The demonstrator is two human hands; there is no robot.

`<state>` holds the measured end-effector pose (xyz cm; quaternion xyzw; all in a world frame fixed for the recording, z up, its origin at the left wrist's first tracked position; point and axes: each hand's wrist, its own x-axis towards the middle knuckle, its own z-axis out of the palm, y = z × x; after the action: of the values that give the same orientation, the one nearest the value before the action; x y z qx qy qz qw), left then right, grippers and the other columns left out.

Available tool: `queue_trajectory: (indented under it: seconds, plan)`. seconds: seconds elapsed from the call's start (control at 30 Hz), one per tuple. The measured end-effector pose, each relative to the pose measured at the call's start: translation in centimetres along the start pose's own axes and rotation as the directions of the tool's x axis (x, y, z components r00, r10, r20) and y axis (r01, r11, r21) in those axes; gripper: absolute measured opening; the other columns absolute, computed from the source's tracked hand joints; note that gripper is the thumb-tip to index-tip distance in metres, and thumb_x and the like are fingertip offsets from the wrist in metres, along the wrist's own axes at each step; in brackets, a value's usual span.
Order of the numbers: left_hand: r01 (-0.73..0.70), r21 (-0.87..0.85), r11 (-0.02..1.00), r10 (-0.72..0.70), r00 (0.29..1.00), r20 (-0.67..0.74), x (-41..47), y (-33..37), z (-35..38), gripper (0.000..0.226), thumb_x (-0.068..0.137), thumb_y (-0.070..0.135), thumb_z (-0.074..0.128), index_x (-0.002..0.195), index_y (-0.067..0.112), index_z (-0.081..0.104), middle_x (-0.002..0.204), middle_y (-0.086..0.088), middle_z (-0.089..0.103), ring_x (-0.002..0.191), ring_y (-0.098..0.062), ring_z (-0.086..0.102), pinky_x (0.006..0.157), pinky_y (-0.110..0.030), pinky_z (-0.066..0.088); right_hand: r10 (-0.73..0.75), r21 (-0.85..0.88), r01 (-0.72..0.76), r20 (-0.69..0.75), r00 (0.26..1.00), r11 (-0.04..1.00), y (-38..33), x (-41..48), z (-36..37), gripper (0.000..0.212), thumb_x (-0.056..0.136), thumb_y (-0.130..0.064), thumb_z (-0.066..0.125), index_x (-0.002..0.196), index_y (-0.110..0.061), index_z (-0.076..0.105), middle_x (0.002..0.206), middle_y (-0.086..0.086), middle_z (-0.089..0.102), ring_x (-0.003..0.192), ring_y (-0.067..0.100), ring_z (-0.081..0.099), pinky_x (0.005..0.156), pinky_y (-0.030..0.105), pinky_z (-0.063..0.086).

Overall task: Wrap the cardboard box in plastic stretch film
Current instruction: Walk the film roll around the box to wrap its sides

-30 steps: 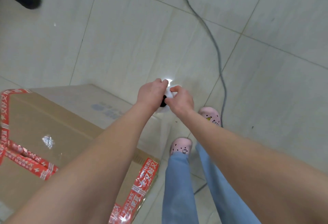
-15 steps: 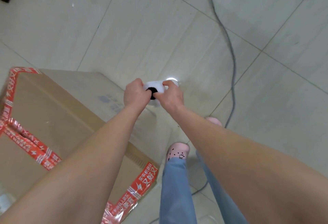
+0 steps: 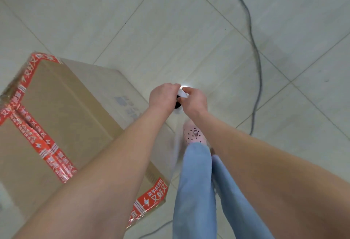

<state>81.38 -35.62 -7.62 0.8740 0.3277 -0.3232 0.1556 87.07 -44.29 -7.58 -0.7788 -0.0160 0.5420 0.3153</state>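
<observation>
With the stretch film roll [image 3: 182, 93] gripped between the curled fingers of the left hand [image 3: 162, 96] and right hand [image 3: 195, 101], just beside the cardboard box [image 3: 56, 110] standing on the floor [image 3: 170, 30], slack or torn wrapping is to be expected if the roll is allowed to slip or is pulled unevenly.

A cardboard box [image 3: 62, 110], sealed with red printed tape [image 3: 37, 140], was seen on the tiled floor [image 3: 170, 30]; just right of the box, a white film roll [image 3: 181, 94] was gripped by the left hand [image 3: 162, 96] and the right hand [image 3: 195, 100]; a pink shoe [image 3: 193, 133] was seen beside the box; farther right, a grey cable [image 3: 255, 53] was laid.
</observation>
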Motion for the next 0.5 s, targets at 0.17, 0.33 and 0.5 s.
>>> queue_trajectory:
  seconds: [0.17,0.33,0.5]
  plan:
    - [0.04,0.015,0.999,-0.039,0.999,-0.009,0.9,-0.6,-1.5,0.017,0.08,0.005,0.051,0.096,0.008,0.058,0.091,-0.012,0.059,0.079,-0.032,0.054,0.058,-0.031,0.033,-0.01,-0.006,0.01,0.072,0.997,1.0,-0.6,0.9,-0.2,0.052,0.089,-0.028,0.061,0.138,-0.018,0.048,0.137,0.002,0.053,0.123,0.017,0.052,0.091,0.022,0.037]
    - [0.226,-0.192,0.955,-0.227,0.974,0.02,2.1,-3.4,-2.6,0.016,0.084,0.011,0.051,0.098,0.005,0.053,0.101,-0.015,0.059,0.087,-0.031,0.055,0.063,-0.032,0.036,0.025,-0.015,-0.024,0.08,0.997,1.0,-2.6,1.9,0.4,0.065,0.084,-0.034,0.068,0.141,-0.017,0.04,0.135,0.007,0.05,0.121,0.02,0.051,0.085,0.023,0.036]
    - [0.429,-0.526,0.734,-0.442,0.89,0.109,3.3,-6.1,-3.1,0.011,0.078,0.014,0.052,0.087,0.008,0.053,0.097,-0.013,0.063,0.081,-0.033,0.066,0.073,-0.04,0.057,-0.002,-0.036,0.005,0.084,0.997,0.999,-5.7,2.9,2.9,0.057,0.086,-0.029,0.064,0.138,-0.017,0.041,0.12,0.001,0.057,0.092,0.018,0.053,0.076,0.027,0.042]
